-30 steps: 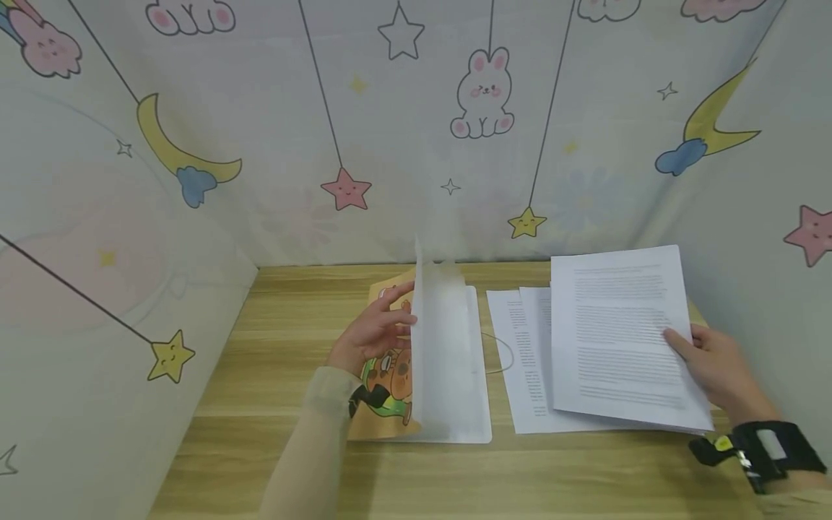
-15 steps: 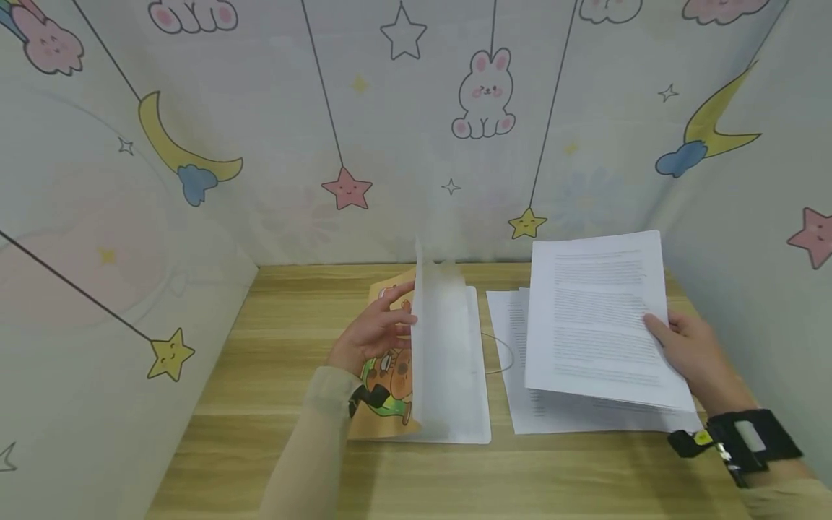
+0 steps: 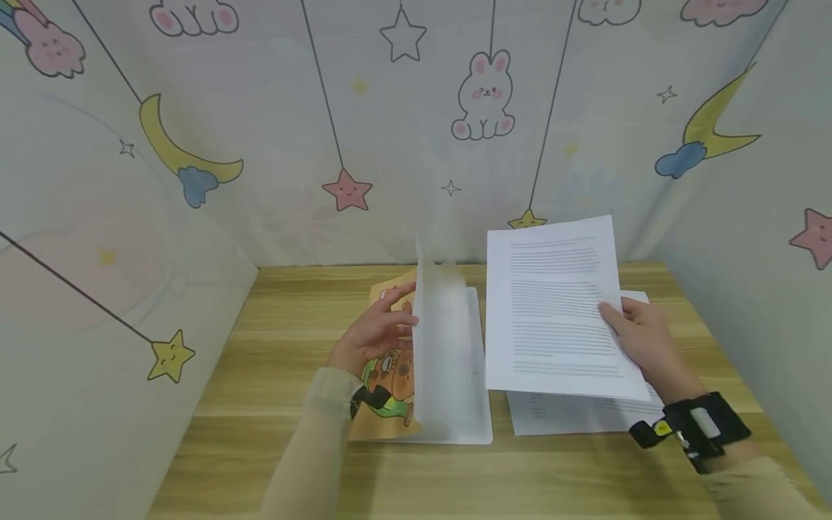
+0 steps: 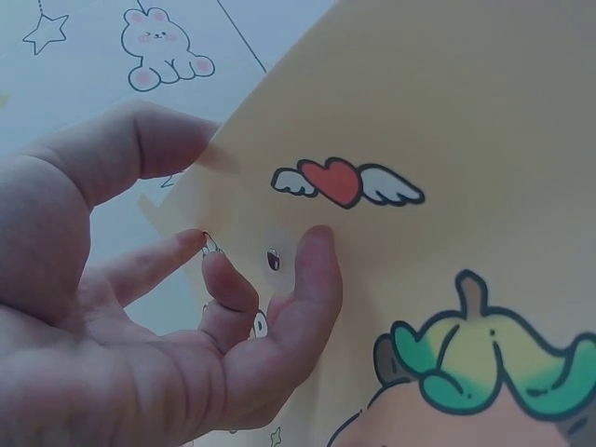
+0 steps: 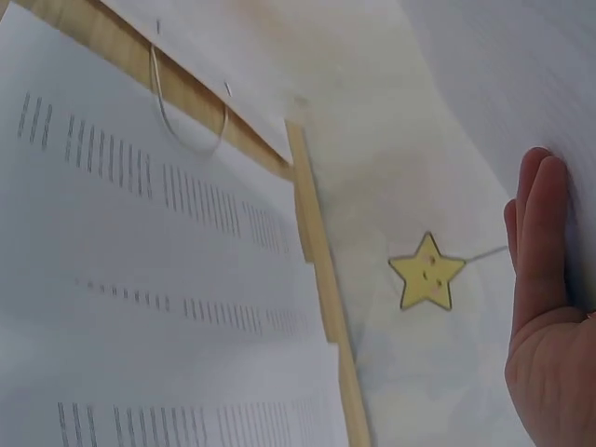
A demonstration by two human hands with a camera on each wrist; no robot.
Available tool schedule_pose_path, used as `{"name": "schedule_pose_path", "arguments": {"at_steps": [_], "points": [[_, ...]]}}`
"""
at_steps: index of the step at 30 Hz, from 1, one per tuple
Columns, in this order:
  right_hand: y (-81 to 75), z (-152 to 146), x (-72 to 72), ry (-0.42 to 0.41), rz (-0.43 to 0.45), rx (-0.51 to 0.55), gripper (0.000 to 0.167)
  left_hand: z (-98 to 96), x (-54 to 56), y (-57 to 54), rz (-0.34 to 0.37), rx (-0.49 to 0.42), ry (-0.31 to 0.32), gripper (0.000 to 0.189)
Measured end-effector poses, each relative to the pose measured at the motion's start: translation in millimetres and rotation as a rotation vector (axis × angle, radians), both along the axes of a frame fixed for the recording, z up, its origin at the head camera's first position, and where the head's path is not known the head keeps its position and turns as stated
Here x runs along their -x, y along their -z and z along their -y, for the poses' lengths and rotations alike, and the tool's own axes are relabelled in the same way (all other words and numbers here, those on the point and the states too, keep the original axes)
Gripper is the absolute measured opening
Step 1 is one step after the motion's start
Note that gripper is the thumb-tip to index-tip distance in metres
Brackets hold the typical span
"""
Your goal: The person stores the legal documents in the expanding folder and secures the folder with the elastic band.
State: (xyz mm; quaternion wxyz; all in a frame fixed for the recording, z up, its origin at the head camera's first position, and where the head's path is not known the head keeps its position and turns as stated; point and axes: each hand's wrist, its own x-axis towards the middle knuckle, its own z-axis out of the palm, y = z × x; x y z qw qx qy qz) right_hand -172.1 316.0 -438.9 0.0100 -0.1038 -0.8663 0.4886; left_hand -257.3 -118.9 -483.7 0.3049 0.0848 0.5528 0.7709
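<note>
My left hand (image 3: 373, 336) touches the outer side of the raised cover of a file folder (image 3: 451, 375), its fingers half bent. The cover is orange with cartoon drawings (image 4: 503, 345), and it stands upright over the whitish inside. In the left wrist view the fingertips rest at the cover's edge. My right hand (image 3: 640, 339) grips printed sheets of paper (image 3: 552, 310) by their right edge, thumb on the front and fingers behind. These sheets are raised and tilted, close beside the folder's right edge. Beneath them, more printed sheets (image 3: 585, 415) lie on the table.
The wood-patterned table (image 3: 429, 480) ends at a pale curtain (image 3: 273, 144) with stars, moons and rabbits on it. Side panels flank the table. An elastic loop (image 5: 191, 144) reaches from the folder's edge over the sheets on the table.
My right hand has carried the held sheets left and upward, toward the folder, uncovering the right part of the sheets on the table. My left hand and the folder have stayed in place.
</note>
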Motion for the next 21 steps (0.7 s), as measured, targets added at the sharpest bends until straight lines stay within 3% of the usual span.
{"name": "schedule_pose_path", "arguments": {"at_steps": [7,21], "points": [[10.1,23,7.4,-0.064,-0.029,0.09,0.063,-0.7,-0.3,0.3,-0.015,-0.014,0.009,0.077],[20.9,56,15.1,-0.137,0.006,0.172,0.054,-1.3,0.0,-1.2,-0.019,0.007,-0.01,0.079]]}}
